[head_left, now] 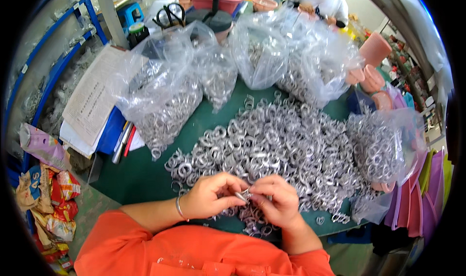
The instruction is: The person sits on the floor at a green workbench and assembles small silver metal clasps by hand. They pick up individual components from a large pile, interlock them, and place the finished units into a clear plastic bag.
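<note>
My left hand and my right hand meet at the near edge of a big pile of silver metal rings. Pinched between the fingertips of both is a small silver metal ring; the fingers cover much of it, and whether a second ring is there I cannot tell. More loose rings lie just below the hands, close to my orange clothing. The pile spreads over a dark green tabletop.
Clear plastic bags of rings stand beyond the pile, at left, centre and back; another bag sits right. Papers and pens lie left. Across the table works another person.
</note>
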`<state>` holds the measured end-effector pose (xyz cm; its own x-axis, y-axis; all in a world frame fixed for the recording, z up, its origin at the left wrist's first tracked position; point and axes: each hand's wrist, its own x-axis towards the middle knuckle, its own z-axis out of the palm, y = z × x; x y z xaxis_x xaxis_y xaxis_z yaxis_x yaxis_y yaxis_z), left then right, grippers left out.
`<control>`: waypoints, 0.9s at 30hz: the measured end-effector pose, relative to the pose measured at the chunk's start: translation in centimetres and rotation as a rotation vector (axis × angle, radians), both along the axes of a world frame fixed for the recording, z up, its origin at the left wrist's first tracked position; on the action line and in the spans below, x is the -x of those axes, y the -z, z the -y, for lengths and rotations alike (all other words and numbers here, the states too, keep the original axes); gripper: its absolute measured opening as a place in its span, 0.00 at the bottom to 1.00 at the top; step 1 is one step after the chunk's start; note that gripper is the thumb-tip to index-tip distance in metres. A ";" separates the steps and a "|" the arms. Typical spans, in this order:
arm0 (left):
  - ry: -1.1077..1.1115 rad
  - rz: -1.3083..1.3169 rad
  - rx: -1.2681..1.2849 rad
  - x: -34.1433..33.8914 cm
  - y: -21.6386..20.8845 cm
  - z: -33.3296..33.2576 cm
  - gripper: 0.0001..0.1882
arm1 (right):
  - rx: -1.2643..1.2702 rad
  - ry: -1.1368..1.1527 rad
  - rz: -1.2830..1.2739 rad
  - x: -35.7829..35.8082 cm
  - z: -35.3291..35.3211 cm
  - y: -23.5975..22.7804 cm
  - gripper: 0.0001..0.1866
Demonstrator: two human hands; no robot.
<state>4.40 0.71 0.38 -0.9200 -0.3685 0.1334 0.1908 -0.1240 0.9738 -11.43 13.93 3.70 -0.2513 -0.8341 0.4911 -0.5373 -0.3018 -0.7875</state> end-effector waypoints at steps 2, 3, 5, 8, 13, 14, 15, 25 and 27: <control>-0.033 -0.039 0.215 0.3 -0.4 0.4 0.11 | 0.052 0.000 -0.109 0.2 0.1 0.3 0.13; -0.042 -0.061 0.327 0.4 -0.4 0.6 0.11 | 0.057 0.021 -0.112 -0.2 -0.1 0.4 0.13; -0.052 -0.086 0.398 0.7 -0.7 0.7 0.10 | 0.089 0.068 -0.151 -0.5 0.0 0.4 0.14; -0.073 -0.107 0.425 0.6 -0.6 0.5 0.09 | -0.039 0.145 0.169 -1.5 -0.3 0.7 0.12; -0.147 -0.157 0.500 0.5 -1.0 0.9 0.10 | 0.096 0.000 -0.067 0.0 0.2 0.9 0.12; -0.159 -0.158 0.522 0.4 -1.0 0.9 0.10 | 0.069 -0.066 -0.073 0.1 0.0 0.6 0.12; -0.177 -0.173 0.520 0.4 -0.9 0.7 0.11 | 0.042 -0.132 -0.083 0.4 -0.1 0.1 0.12; -0.099 -0.212 0.808 1.0 -1.1 1.2 0.16 | -0.074 0.372 -0.241 2.9 -1.0 -0.6 0.10; -0.089 -0.202 0.813 1.1 -1.1 1.2 0.17 | -0.194 0.350 -0.389 3.0 -0.8 -0.4 0.12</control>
